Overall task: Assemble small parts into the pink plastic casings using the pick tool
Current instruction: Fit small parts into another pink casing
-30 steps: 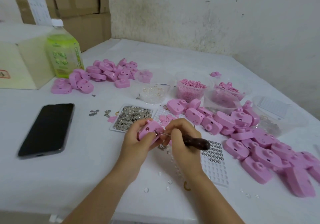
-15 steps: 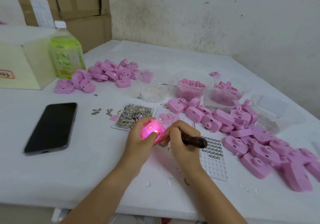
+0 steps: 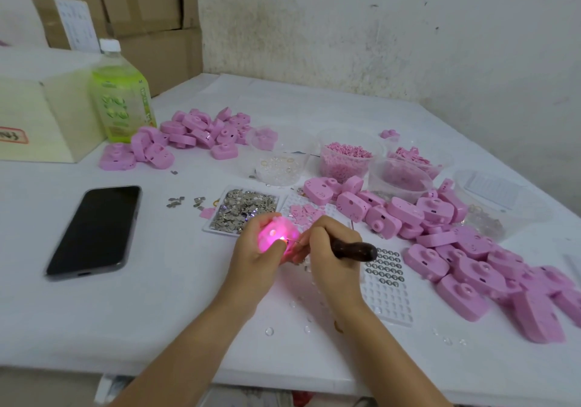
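pink plastic, lit from inside, glows between the fingers of the left hand (image 3: pixel 251 259), which is wrapped around one casing (image 3: pixel 276 237) just below the middle of the frame. the right hand (image 3: pixel 330 249) is clenched round the dark handle of the pick tool (image 3: pixel 353 249), with its thin metal tip laid against the casing's right edge where a bright spot shows; whether a small part sits on the tip is too small to tell

just above the hands lies a tray of grey metal bits (image 3: pixel 243 207), and beside it a white tray with pink pieces (image 3: pixel 303 211). lower right of the hands is a dimpled tray of rings (image 3: pixel 386 277). a long heap of casings (image 3: pixel 471 249) runs down the right side, another pile (image 3: pixel 188 136) sits upper left near a green bottle (image 3: pixel 121 98), and a phone (image 3: pixel 96 230) lies at left

the risk, as i judge it, is the tip slipping off the smooth edge under pressure, jabbing the left thumb or flicking the part away among the clear beads (image 3: pixel 270 331) scattered on the white table (image 3: pixel 157 312), where it would be hard to find
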